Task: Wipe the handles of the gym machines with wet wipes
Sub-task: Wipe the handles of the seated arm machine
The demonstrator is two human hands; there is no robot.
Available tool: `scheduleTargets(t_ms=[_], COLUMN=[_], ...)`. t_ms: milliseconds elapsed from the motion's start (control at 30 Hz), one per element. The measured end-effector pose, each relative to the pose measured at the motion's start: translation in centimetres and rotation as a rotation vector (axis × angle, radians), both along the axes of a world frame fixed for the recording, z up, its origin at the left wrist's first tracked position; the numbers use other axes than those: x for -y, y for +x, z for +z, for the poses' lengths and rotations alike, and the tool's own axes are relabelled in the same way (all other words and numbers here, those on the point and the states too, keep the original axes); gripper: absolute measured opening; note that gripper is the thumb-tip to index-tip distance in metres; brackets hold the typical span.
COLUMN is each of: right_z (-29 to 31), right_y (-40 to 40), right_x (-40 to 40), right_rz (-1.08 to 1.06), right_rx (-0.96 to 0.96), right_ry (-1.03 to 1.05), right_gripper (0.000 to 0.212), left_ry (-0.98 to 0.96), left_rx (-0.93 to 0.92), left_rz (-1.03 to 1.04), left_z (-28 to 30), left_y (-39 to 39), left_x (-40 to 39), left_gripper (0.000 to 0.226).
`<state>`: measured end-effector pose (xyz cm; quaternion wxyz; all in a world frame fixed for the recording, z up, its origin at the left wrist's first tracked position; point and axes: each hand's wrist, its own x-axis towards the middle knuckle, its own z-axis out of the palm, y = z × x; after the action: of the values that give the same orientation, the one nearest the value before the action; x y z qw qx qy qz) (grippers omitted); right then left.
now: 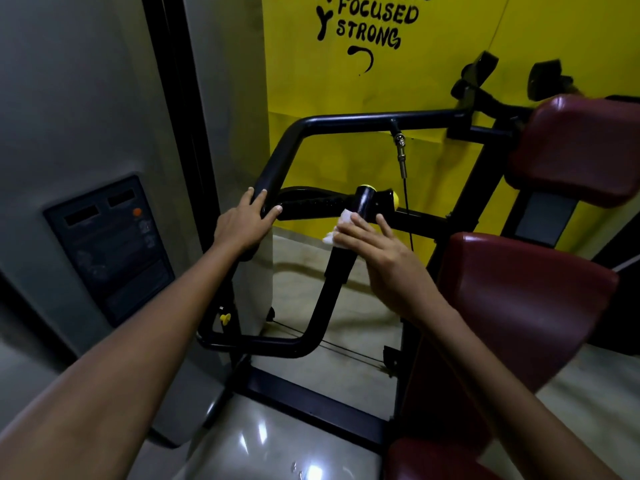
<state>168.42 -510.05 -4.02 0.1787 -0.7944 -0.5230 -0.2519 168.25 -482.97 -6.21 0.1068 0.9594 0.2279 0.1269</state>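
Yellow gym wall [433, 81], glossy pale floor [277, 441], wipe [337, 230] against black handle [362, 206]

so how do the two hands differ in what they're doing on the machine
The left hand is bare and curls around the bent black bar, bracing it. The right hand lies flatter, fingers extended, pressing a white wipe against the upright black handle. Both are touching the machine's black tubing.
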Motion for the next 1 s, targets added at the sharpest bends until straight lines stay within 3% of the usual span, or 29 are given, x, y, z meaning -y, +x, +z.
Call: scheduleTargets(t_ms=[233, 467, 600, 733, 867, 1000], right_z=[1.7, -0.4, 2.2, 2.6, 3.6, 4.9], right_y=[1.5, -0.4, 0.8, 1.3, 2.7, 4.0], right_x=[-1.0, -0.2, -1.2, -1.7, -1.2, -1.9], right_rz=[-0.114, 0.024, -0.059, -0.094, -0.077, -0.132], right_rx=[-0.149, -0.012, -0.135, -0.113, -0.089, -0.194], right_ry=[0.118, 0.010, 0.002, -0.012, -0.044, -0.038], right_gripper=[0.057, 0.050, 0.059, 0.040, 0.052, 0.045], left_ry=[-0.004, 0.005, 0.008, 0.010, 0.008, 0.009], left_rx=[0.003, 0.003, 0.001, 0.008, 0.004, 0.005], left_rz=[-0.011, -0.015, -0.010, -0.008, -0.007, -0.004], left_z=[-0.2, -0.1, -0.2, -0.2, -0.2, -0.3], left_y=[0.1, 0.0, 0.0, 0.0, 0.1, 0.2], left_x=[-0.2, -0.1, -0.1, -0.1, -0.2, -0.3], left_gripper=[0.064, 0.064, 0.063, 0.063, 0.063, 0.063])
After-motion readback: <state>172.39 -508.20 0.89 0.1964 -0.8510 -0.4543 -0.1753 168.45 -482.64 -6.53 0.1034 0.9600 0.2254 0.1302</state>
